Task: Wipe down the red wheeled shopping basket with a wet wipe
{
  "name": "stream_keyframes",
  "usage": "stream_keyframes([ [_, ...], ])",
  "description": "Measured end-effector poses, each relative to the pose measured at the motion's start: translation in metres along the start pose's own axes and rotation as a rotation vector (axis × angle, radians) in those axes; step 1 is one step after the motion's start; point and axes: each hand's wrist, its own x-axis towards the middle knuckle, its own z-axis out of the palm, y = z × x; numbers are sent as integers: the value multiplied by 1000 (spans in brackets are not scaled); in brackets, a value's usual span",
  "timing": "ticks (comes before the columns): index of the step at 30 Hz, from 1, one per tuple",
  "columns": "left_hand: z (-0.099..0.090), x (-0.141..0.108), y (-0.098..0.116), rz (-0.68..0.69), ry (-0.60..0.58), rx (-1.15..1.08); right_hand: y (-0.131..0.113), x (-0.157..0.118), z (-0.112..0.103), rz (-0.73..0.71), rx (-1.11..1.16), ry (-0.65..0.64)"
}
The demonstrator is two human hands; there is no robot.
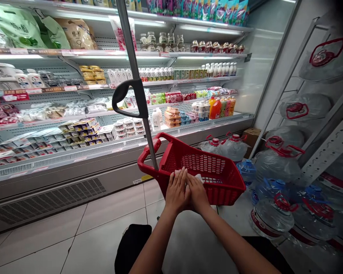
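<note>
A red shopping basket on wheels (224, 194) stands in front of me, its grey telescopic pole (133, 53) upright with a black handle (143, 101). My left hand (176, 192) lies over the near rim, fingers stretched out flat and side by side. Close against it, my right hand (197, 190) bends over the same rim with its fingers curled down. A small piece of white tissue (199, 177) pokes out by the right fingers; most of it is hidden under the hand. Through the basket's lattice wall (208, 163), no goods show inside.
A refrigerated display case (60, 163) with dairy cups, bottles and bags runs along the far side. Large water bottles (271, 217) with red handles crowd the floor at right, beside a white metal rack (328, 144). Pale tiles (103, 228) cover the floor.
</note>
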Motion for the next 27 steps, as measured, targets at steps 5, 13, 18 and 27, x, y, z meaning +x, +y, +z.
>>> stream_keyframes([
  [5,-3,-2,-12,30,7,31,24,-14,-15,-58,-33,-68],
  [13,4,5,-47,4,4,98,133,-104,-71,114,-135,-92],
  [18,18,13,-33,-81,-55,73,89,-80,-54,169,-136,-62],
  [27,34,-10,-9,-72,-142,-11,22,-36,-28,-33,-31,-85],
])
